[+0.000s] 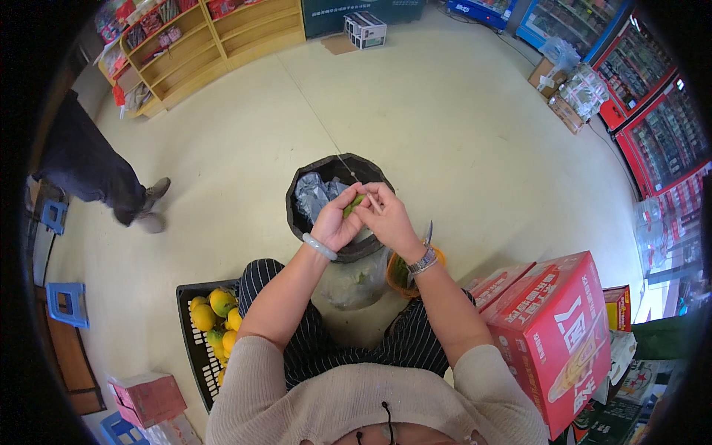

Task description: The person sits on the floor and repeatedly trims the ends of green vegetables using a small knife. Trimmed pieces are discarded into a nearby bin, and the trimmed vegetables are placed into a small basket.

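Note:
Both of my hands meet over a black bin (291, 207) lined with a grey plastic bag (312, 192). My left hand (338, 223), below a pale bangle on the wrist, cups a small green vegetable piece (352, 206). Fingers of my right hand (392, 219) pinch at the same piece from the other side and hide part of it. Just under the right wrist stands an orange basket (441, 257) with green vegetables inside and a knife (430, 229) sticking up from it. Between my knees lies a clear plastic bag (347, 286) with green bits.
A black crate (192, 339) of yellow-green fruit (203, 317) sits by my left leg. Red cartons (556, 328) rise close on my right. Farther left, a person's legs (94, 161) are near blue stools (67, 304). Wooden shelves (183, 58) and drinks fridges (662, 133) line the room.

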`<state>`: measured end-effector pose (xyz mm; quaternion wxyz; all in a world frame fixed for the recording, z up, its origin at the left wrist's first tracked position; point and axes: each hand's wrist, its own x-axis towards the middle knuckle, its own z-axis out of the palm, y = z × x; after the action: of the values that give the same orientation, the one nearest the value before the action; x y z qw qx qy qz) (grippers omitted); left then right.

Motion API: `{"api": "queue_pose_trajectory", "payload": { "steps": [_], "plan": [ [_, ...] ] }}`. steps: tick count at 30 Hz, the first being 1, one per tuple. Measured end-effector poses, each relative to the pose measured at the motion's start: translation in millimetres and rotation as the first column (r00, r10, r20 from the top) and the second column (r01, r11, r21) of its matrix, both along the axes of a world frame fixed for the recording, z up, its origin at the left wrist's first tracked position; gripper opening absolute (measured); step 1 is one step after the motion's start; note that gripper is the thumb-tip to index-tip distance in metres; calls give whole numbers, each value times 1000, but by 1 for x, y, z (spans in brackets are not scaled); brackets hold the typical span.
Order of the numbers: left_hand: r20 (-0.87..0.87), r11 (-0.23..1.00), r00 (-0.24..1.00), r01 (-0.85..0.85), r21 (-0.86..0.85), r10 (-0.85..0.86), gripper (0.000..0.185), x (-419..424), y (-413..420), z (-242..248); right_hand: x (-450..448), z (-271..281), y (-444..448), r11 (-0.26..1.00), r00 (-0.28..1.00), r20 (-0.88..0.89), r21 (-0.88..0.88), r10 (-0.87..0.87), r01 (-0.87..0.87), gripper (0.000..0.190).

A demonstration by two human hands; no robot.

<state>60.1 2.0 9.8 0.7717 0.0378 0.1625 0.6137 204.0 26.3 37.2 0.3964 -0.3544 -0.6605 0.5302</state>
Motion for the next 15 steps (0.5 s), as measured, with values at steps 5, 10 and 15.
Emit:
{"api": "queue_pose_trajectory", "payload": {
  "steps": [5,10,15],
  "plan": [
    [-8,993,998,-62,-103,61,23,-2,-3,3,6,2,11,993,964,-260,-111,-64,36,32],
    [-52,994,998,42,-106,-47,24,0,-4,8,18,10,17,964,956,-236,-240,-175,117,30],
    [-184,993,976,114,-38,-119,17,10,-5,7,21,4,15,944,961,-231,-322,-150,70,30]
  ]
}}
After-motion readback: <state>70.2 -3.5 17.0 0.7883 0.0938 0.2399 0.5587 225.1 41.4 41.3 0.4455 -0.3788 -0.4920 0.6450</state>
